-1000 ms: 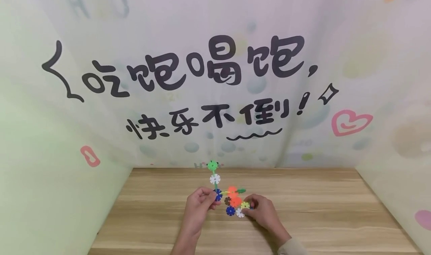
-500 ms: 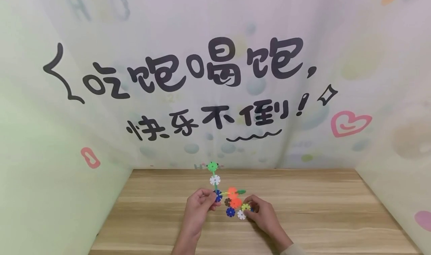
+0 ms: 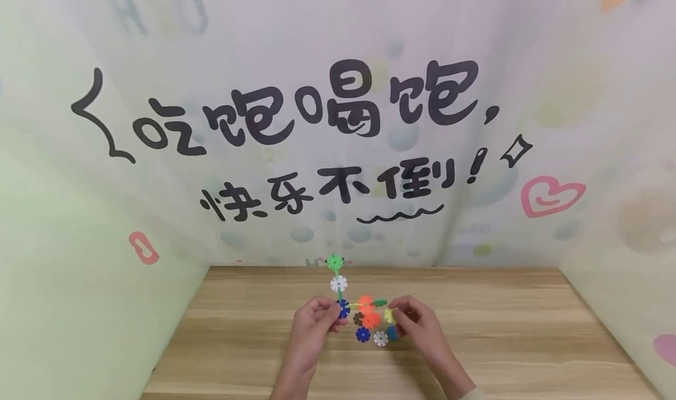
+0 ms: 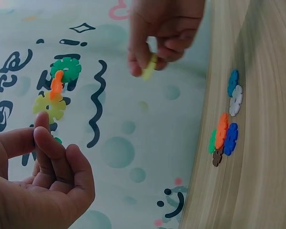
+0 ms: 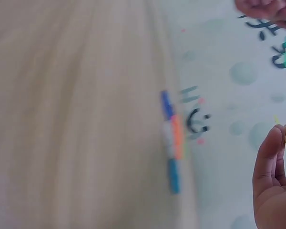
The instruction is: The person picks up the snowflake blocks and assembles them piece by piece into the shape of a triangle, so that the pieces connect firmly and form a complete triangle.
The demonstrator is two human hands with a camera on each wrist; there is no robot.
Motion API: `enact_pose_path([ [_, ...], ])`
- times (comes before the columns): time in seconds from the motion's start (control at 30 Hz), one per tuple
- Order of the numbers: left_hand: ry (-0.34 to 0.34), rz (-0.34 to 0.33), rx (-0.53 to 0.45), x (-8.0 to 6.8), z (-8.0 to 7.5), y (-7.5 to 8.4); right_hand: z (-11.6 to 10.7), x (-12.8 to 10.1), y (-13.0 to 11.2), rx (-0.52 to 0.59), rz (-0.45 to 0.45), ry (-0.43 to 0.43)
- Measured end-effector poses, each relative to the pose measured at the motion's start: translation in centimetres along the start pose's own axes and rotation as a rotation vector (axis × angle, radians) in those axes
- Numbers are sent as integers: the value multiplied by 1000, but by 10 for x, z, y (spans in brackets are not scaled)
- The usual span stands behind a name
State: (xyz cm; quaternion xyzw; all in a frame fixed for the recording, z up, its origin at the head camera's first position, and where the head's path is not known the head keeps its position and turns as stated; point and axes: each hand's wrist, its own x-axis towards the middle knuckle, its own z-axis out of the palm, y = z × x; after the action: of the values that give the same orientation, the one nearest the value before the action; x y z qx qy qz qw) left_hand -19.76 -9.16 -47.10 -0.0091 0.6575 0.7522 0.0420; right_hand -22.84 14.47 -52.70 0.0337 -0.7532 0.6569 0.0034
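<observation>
My left hand pinches the stick of joined discs; my right hand pinches a yellow disc, which I judge needs slotting on next.

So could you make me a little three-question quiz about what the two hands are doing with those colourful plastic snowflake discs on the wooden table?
1. True or false: the right hand pinches a yellow-green plastic snowflake disc.
2. What does the left hand hold? A) a pen B) a stick-like chain of joined plastic discs C) nothing
3. Fill in: the loose cluster of plastic discs lies on the wooden ____.

Key: 1 true. 2 B; the chain rises from the fingers, topped by a green disc. 3 table.
</observation>
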Motion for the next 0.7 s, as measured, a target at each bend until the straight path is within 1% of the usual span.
enact_pose_path([
  [0.2,-7,10,0,-1,1,0,-7,-10,-30,62,-61,-5],
  [0.37,-19,17,-11,-2,2,3,-11,-19,-48,106,-84,22],
  [0.53,-24,16,-18,-3,2,4,-12,-23,-57,112,-75,39],
  [0.7,-37,10,-7,-2,2,2,-12,-26,-58,159,-75,9],
])
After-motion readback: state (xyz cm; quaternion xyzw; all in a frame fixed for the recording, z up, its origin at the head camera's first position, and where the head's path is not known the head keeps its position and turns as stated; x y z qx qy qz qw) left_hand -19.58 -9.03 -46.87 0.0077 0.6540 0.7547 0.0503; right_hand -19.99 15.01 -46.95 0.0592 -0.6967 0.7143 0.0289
